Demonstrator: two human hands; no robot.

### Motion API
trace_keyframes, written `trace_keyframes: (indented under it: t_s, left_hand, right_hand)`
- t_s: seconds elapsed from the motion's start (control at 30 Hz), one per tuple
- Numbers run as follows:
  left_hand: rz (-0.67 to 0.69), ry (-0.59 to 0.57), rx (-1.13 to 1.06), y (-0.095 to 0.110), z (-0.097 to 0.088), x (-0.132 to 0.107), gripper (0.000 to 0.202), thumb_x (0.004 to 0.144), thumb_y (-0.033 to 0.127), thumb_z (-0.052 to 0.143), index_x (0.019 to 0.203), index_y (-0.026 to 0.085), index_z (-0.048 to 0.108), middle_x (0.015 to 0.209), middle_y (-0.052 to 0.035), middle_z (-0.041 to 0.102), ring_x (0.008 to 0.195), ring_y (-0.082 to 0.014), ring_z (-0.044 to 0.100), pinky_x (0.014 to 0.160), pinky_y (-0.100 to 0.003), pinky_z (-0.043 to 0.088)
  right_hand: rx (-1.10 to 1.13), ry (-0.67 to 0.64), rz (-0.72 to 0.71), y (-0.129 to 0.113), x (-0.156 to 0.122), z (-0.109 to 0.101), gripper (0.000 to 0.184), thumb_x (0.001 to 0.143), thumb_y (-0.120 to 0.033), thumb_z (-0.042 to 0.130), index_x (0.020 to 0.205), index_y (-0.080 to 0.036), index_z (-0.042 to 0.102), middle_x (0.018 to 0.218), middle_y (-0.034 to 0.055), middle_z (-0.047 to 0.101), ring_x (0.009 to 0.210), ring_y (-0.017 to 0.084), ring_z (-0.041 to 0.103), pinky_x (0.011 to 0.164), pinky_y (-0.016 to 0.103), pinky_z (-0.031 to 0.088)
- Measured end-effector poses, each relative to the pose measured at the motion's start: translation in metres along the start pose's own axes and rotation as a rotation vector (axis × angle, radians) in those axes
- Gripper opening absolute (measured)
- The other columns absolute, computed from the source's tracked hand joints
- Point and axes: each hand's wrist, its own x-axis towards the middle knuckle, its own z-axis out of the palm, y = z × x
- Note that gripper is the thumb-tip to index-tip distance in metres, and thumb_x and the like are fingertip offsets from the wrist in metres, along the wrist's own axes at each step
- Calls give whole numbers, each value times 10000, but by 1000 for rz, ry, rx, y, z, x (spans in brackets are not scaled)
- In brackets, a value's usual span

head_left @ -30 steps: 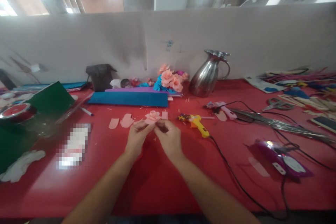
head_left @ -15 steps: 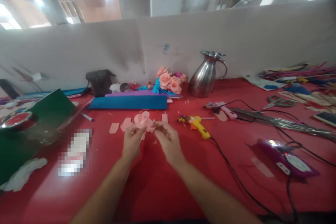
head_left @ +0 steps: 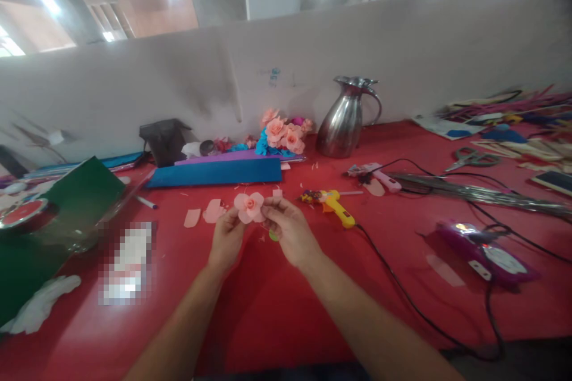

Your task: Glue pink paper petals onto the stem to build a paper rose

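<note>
A small pink paper flower (head_left: pixel 249 206) faces the camera above the red table (head_left: pixel 277 309), pinched between both hands. My left hand (head_left: pixel 227 239) grips its left edge with closed fingers. My right hand (head_left: pixel 288 229) pinches its right petal, and a small green piece (head_left: pixel 273 236) shows under that hand's fingers. Loose pink paper petals (head_left: pixel 210 212) lie on the table just beyond my left hand.
A yellow glue gun (head_left: pixel 336 208) with a black cord lies right of my hands. Blue and purple paper sheets (head_left: pixel 214 171), finished paper roses (head_left: pixel 282 133) and a steel jug (head_left: pixel 346 119) stand behind. Scissors (head_left: pixel 472 159), wires (head_left: pixel 473 193) and a purple device (head_left: pixel 485 251) are at right; green sheets (head_left: pixel 53 214) at left.
The flower has been turned and raised, so its open face now points at the camera. Both hands stayed closed on it and shifted slightly left in view.
</note>
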Motion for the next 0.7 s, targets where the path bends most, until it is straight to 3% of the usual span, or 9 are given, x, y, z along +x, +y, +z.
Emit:
trace_keyframes:
  t_s: [0.13,0.23,0.37,0.7]
  left_hand:
    - [-8,-23,-61,-5,-1,1,140,724,280,728,842,204,727,837,-24,722,803,-162,643,795,-285,498]
    - [-9,-38,-62,-4,-2,2,138,717,297,736,825,211,738,804,-25,719,776,-167,639,760,-284,501]
    - [-13,-49,-20,-1,-3,2,114,710,311,745,743,202,744,718,-22,699,724,-167,622,736,-289,501]
    - [-56,-36,-191,-11,0,6,211,674,298,777,857,196,758,844,-48,744,819,-192,661,811,-324,507]
  right_hand:
    - [-45,18,-106,-2,1,0,216,592,-276,780,750,-209,649,714,-23,648,625,114,585,597,250,461]
    - [-96,25,-165,-4,1,0,196,609,-274,760,757,-210,648,716,-21,643,630,118,580,592,251,466]
    - [-120,40,-183,-4,-1,-1,131,673,-273,696,778,-208,652,692,-26,630,628,114,574,596,243,459]
    - [-167,-26,-197,1,-3,1,225,672,-213,711,879,-219,624,768,-14,663,683,123,611,610,239,474]
